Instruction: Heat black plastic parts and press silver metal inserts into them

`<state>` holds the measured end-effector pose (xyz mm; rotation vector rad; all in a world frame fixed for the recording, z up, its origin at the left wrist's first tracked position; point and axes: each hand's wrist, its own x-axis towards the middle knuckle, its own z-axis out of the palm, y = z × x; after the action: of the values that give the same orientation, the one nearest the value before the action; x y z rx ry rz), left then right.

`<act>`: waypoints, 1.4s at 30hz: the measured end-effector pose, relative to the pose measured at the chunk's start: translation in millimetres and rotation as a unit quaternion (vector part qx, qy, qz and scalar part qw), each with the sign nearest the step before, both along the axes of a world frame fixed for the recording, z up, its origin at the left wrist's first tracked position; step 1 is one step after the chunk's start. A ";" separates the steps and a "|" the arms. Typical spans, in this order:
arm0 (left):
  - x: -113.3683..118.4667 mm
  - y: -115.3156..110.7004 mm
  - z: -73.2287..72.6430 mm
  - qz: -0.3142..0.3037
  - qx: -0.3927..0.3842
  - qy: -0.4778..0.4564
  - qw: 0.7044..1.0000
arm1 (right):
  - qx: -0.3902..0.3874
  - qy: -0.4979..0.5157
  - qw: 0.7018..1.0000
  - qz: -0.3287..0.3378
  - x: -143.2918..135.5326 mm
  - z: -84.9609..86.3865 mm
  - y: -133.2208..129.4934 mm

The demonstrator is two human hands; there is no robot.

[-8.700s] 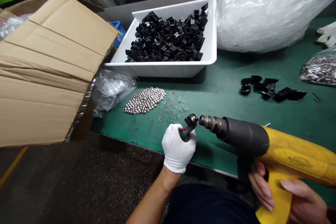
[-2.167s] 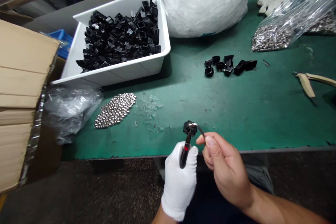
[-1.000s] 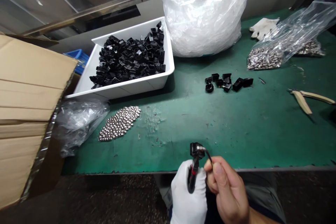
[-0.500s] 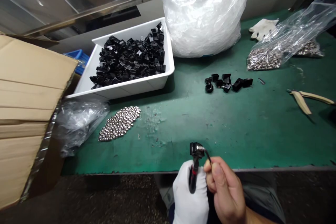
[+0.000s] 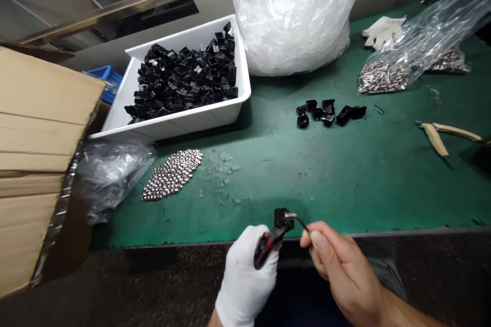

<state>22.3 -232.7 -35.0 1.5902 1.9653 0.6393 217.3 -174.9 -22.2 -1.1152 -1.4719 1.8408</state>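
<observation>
My left hand [image 5: 247,271], in a white glove, is closed around pliers [image 5: 264,249] with red and black handles. Their jaws grip a small black plastic housing [image 5: 282,217] just above the table's front edge. Bare, my right hand [image 5: 335,260] pinches a thin dark bent hex key [image 5: 301,222] between thumb and fingers. A small silver metal fitting [image 5: 289,216] sits at the hex key's far end, against the housing's right side; whether it is inside the housing I cannot tell.
A white tray [image 5: 187,125] full of black housings stands at the back left, beside a cardboard box [image 5: 42,122]. Silver fittings [image 5: 172,173] lie grouped near a crumpled bag [image 5: 115,168]. Loose housings [image 5: 328,112], bagged metal parts [image 5: 383,76] and cream-handled pliers [image 5: 437,138] lie further right.
My left hand has tilted, swinging the pliers' handles to the left. The hex key stays against the housing in my right hand. The whole view has shifted slightly.
</observation>
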 end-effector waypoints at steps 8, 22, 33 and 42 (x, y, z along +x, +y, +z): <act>-25.6 2.7 0.9 -0.090 0.016 0.074 0.993 | 0.058 -0.093 0.992 0.060 10.5 6.2 6.3; -61.0 22.3 1.7 -0.214 0.005 0.152 0.965 | 0.140 -0.164 0.967 0.137 11.4 22.6 29.7; -73.4 38.5 1.0 -0.307 0.001 0.227 0.924 | 0.142 -0.241 0.927 0.250 19.0 19.1 45.8; -75.3 37.7 1.8 -0.301 -0.002 0.193 0.934 | 0.103 -0.218 0.929 0.279 18.2 31.8 59.5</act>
<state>-53.0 -195.0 -33.2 2.3011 1.5651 0.0751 235.5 -115.4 9.6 -1.1239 -2.3859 1.7844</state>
